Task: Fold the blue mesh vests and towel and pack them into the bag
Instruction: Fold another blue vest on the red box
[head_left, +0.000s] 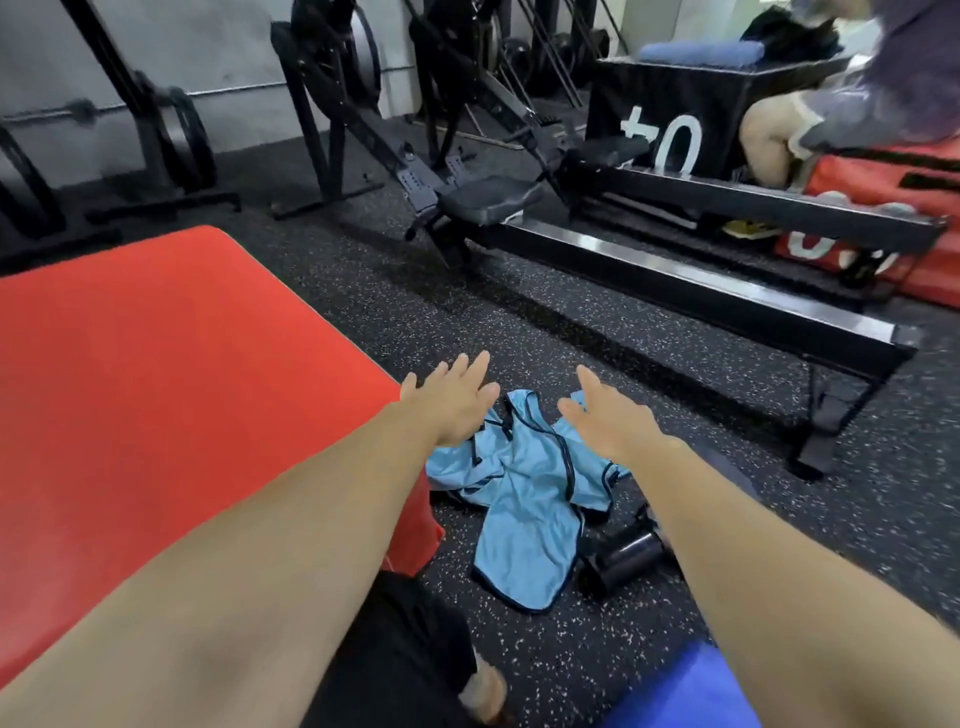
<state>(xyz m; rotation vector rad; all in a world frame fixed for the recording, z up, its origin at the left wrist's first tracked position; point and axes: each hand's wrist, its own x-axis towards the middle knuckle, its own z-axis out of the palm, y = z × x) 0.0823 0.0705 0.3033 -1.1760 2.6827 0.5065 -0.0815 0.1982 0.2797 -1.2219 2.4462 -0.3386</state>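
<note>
Blue mesh vests (524, 499), light blue with dark trim, lay in a crumpled heap on the speckled rubber floor (415, 322), just beside the near right corner of the red padded box (156, 389). Both bare arms reached forward over them. The left hand (452, 410) was spread flat with straight fingers and held nothing, placed over the corner of the red padded box and the nearest edge of the heap. The right hand (608, 421), on the far side of the heap from the box, was also loose and flat, fingers extended and empty. Whether either palm touched the fabric could not be told.

A black cylinder (623, 558) lay against the heap's edge, on the side away from the red padded box. A rowing machine (675, 280) stretched across the floor well apart from the box, beyond the vests. Farther from the box still stood a black box (670, 98) with white numerals, with a blurred blue roll (701, 52) on top.
</note>
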